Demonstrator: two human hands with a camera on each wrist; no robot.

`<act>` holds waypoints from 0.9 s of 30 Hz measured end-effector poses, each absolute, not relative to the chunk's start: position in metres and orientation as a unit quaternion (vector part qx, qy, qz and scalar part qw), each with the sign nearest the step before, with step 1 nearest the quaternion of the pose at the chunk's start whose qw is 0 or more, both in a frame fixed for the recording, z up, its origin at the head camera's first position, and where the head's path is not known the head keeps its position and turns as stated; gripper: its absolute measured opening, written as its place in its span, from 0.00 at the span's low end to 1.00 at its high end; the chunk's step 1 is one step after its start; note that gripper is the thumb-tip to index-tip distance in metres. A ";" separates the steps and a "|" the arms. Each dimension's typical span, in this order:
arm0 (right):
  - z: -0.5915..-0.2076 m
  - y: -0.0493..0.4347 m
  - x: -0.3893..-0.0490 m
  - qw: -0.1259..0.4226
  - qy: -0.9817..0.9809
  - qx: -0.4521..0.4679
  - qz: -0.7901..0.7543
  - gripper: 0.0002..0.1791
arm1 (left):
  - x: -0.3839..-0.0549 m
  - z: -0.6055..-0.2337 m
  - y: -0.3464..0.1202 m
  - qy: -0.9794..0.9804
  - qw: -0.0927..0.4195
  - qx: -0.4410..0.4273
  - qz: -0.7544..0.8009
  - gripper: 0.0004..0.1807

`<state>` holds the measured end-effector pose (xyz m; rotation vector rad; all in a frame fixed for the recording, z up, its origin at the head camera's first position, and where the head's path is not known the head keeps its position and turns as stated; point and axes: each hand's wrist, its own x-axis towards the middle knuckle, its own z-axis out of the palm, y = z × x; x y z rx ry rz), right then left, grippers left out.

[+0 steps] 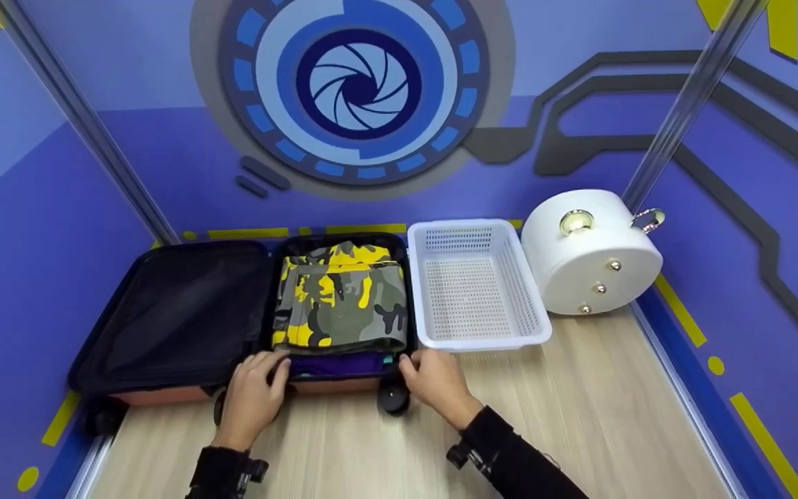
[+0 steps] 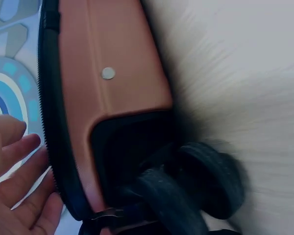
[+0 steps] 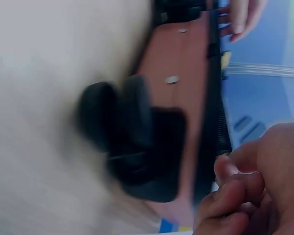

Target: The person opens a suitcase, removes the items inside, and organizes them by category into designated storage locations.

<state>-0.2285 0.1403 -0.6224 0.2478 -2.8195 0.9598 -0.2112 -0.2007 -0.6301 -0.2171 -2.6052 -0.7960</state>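
An open suitcase lies in two halves, the black-covered half (image 1: 184,312) at left. Its other half (image 1: 347,388) carries a folded camouflage garment (image 1: 343,305) in yellow, grey and black. A strip of purple cloth (image 1: 337,364) shows along the near side. My left hand (image 1: 255,388) is at the near left corner of this packed half; in the left wrist view its fingers (image 2: 24,171) are loosely extended beside the zipper edge. At the near right corner is my right hand (image 1: 440,384), fingertips right at the rim; the right wrist view shows its fingers (image 3: 230,200) loosely bent with nothing visible between them.
A white perforated basket (image 1: 541,329) stands right of the suitcase. Beyond it is a round white bag (image 1: 579,256) with gold studs and a ring handle. Black wheels (image 1: 393,398) stick out from the suitcase's near side. Blue printed walls (image 1: 143,152) enclose the wooden table (image 1: 579,416).
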 end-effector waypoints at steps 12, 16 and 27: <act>-0.574 0.131 -0.280 0.070 -0.935 0.096 0.335 0.17 | -0.248 -0.598 -0.197 -0.940 0.117 -0.006 -0.321 0.24; -0.565 0.124 -0.296 0.010 -0.945 0.086 0.314 0.25 | -0.266 -0.588 -0.196 -0.951 0.073 0.008 -0.301 0.29; -0.565 0.110 -0.321 -0.070 -0.957 0.074 0.272 0.25 | -0.309 -0.579 -0.193 -0.952 -0.032 0.041 -0.301 0.41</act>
